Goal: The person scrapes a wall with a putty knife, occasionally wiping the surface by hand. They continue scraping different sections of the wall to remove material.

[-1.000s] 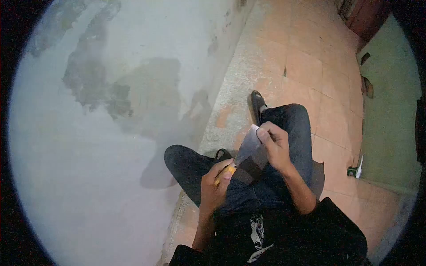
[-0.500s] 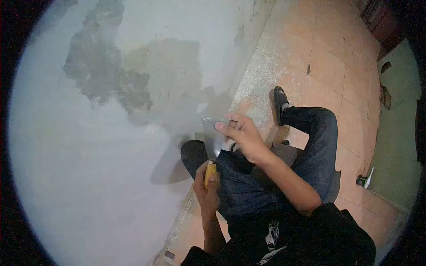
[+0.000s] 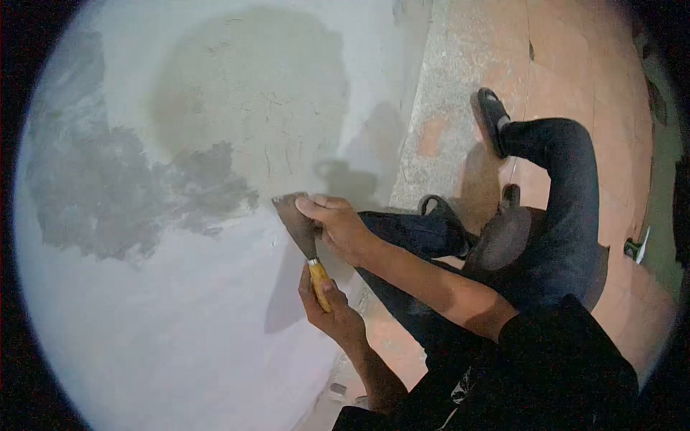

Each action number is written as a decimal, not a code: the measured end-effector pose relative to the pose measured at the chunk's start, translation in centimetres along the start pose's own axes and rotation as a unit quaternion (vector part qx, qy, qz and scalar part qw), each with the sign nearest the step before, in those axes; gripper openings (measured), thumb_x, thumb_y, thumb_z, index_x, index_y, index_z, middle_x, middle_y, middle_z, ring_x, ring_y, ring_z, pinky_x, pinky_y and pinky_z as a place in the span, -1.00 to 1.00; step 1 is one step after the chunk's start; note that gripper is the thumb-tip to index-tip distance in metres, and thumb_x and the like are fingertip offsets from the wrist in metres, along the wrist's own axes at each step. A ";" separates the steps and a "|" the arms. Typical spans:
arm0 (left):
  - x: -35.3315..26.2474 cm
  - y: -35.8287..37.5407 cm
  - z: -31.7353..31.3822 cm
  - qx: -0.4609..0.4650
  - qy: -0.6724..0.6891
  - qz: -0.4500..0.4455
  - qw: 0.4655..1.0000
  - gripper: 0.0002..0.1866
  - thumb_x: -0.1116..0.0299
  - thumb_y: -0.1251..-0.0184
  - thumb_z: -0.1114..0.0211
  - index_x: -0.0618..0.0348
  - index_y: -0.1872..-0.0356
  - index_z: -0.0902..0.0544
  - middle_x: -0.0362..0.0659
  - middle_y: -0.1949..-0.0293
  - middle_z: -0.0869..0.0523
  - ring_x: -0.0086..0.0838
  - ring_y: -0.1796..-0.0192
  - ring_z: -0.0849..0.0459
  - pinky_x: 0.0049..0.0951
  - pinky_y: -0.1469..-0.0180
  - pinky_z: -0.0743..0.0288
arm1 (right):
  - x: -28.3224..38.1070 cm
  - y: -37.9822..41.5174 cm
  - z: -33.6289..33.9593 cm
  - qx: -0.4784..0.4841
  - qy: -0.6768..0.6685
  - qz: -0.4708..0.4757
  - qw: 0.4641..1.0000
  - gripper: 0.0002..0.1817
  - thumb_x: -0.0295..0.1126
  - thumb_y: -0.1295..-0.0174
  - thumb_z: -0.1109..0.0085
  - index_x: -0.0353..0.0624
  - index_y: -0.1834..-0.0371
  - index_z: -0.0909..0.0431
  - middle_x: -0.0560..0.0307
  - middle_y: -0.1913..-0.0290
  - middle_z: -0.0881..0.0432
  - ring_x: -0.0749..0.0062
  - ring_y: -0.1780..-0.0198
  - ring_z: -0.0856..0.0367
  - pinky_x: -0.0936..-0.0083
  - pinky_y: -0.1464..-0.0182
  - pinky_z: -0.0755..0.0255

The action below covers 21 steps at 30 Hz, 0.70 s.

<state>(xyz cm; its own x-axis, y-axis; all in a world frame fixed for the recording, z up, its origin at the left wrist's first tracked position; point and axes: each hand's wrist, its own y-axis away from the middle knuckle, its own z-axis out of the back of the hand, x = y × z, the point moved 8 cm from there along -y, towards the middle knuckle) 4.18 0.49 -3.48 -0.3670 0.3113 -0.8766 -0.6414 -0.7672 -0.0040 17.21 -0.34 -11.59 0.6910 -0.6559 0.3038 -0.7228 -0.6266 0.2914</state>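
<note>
A putty knife (image 3: 296,224) with a wide, dull metal blade and a yellow wooden handle is held in front of the wall. My left hand (image 3: 332,310) is wrapped round the handle, thumb along it. My right hand (image 3: 343,224) pinches the blade near its front edge, thumb on the face and fingers behind. The blade's edge overlaps the pale wall (image 3: 180,323) in this view, close to the tip of a dark grey patch (image 3: 129,194). Above it, a lighter grey-beige patch (image 3: 251,93) shows scratches and small cracks.
Tan floor tiles (image 3: 568,65) run along the wall, with a pale, speckled strip (image 3: 445,93) at its foot. My bent leg (image 3: 568,172) and sandalled foot (image 3: 492,118) are at right. A small green-and-white object (image 3: 636,250) lies farther right.
My view has shifted, bringing the wall patches closer. Both hands have moved the putty knife up and left toward the wall, and its blade now shows broad and dark.
</note>
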 end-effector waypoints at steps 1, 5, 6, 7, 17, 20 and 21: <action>-0.7 -0.4 -0.2 -0.020 -0.028 -0.025 0.999 -0.59 0.21 -0.39 -0.07 0.31 -0.12 -0.42 -0.26 0.40 -0.46 -0.74 0.54 -0.25 -0.73 0.56 -0.11 | 0.5 -0.6 -0.3 -0.001 0.013 0.020 1.000 -0.64 -0.11 -0.24 -0.10 -0.24 0.26 -0.57 0.28 0.43 -0.48 0.62 0.42 -0.38 0.61 0.37 -0.28; -0.7 -0.2 -0.3 -0.041 0.003 -0.012 0.999 -0.63 0.25 -0.39 -0.06 0.30 -0.08 -0.41 -0.29 0.51 -0.41 -0.77 0.57 -0.21 -0.75 0.58 -0.04 | -1.3 -0.5 -0.5 0.030 0.062 -0.007 0.998 -0.64 -0.15 -0.30 -0.05 -0.30 0.20 -0.52 0.26 0.38 -0.45 0.68 0.40 -0.30 0.62 0.34 -0.24; -0.3 -0.1 -0.3 -0.039 0.003 -0.010 0.999 -0.63 0.25 -0.39 -0.06 0.30 -0.08 -0.41 -0.29 0.51 -0.41 -0.77 0.57 -0.21 -0.75 0.58 -0.04 | -1.0 -0.5 -0.6 0.027 0.062 -0.008 0.998 -0.64 -0.15 -0.30 -0.05 -0.30 0.20 -0.52 0.26 0.38 -0.45 0.68 0.40 -0.30 0.62 0.34 -0.24; 0.3 -0.1 -0.3 -0.041 0.014 -0.002 0.999 -0.62 0.23 -0.39 -0.08 0.29 -0.08 -0.40 -0.29 0.52 -0.41 -0.78 0.58 -0.20 -0.76 0.59 -0.03 | -0.7 -0.2 -0.8 0.032 0.082 -0.020 0.996 -0.63 -0.15 -0.30 -0.06 -0.31 0.19 -0.52 0.24 0.36 -0.47 0.66 0.37 -0.33 0.62 0.31 -0.26; 1.1 -0.2 -0.9 -0.038 0.039 0.018 0.998 -0.60 0.18 -0.39 -0.09 0.25 -0.08 -0.32 -0.27 0.54 -0.39 -0.75 0.58 -0.23 -0.73 0.59 -0.06 | -0.1 -1.1 -1.0 0.013 0.054 0.001 0.998 -0.61 -0.19 -0.26 -0.10 -0.42 0.19 -0.51 0.14 0.28 -0.53 0.59 0.23 -0.45 0.59 0.14 -0.33; 0.2 -0.8 -1.9 -0.024 0.031 0.016 0.999 -0.63 0.23 -0.39 -0.07 0.27 -0.07 -0.32 -0.27 0.56 -0.38 -0.74 0.59 -0.23 -0.72 0.59 -0.06 | 1.4 -0.6 -1.9 0.003 -0.008 -0.011 1.000 -0.64 -0.21 -0.25 -0.12 -0.40 0.25 -0.53 0.15 0.33 -0.53 0.59 0.26 -0.44 0.61 0.17 -0.31; -0.1 -1.1 -2.1 -0.019 0.033 0.012 0.999 -0.64 0.25 -0.39 -0.08 0.28 -0.06 -0.33 -0.27 0.57 -0.39 -0.74 0.59 -0.23 -0.73 0.59 -0.07 | 1.5 -0.8 -1.9 0.004 -0.020 -0.009 1.000 -0.64 -0.21 -0.25 -0.12 -0.40 0.26 -0.54 0.15 0.35 -0.53 0.59 0.27 -0.43 0.61 0.18 -0.31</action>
<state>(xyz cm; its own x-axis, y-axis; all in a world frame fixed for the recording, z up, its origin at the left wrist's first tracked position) 6.31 0.10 -4.36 -0.3358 0.2547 -0.9068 -0.6059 -0.7955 0.0009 18.79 -0.03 -9.68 0.7031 -0.6611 0.2618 -0.7107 -0.6415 0.2887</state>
